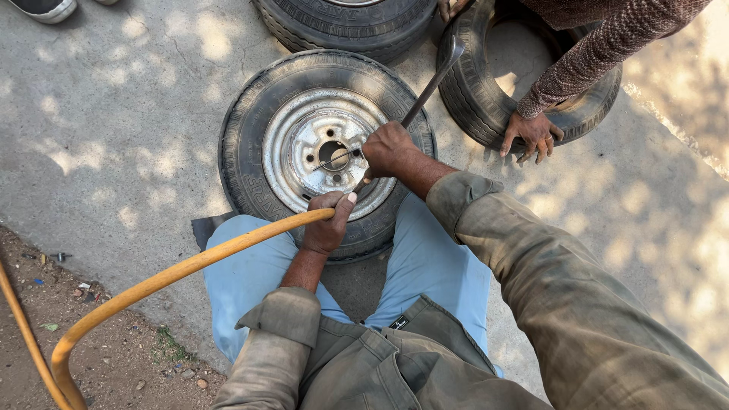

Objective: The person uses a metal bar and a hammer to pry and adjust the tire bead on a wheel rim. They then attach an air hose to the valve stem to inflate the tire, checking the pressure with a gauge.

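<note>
Two hands work at one wheel lying flat on the ground between the person's knees — a worn black tyre on a dull silver steel rim, bolt holes ringed round a dark hub hole. The left hand is closed round the end of a yellow hose at the rim's 6 o'clock edge; the hose curves away toward 8 o'clock and loops back along the dirt. The right hand is clenched on a long metal bar that slants up toward 1 o'clock, its lower end hidden under the fist near the rim.

Pale cracked concrete lies beneath it all, dappled with leaf shadow, and a strip of brown littered dirt runs at 7 o'clock. At 12 o'clock a second tyre is cut off by the frame; at 1 o'clock a bare tyre leans under another person's hand, fingers spread on its tread, the arm in a knitted brown sleeve.

Where the hose meets the rim cannot be made out — the left fingers cover it.
</note>
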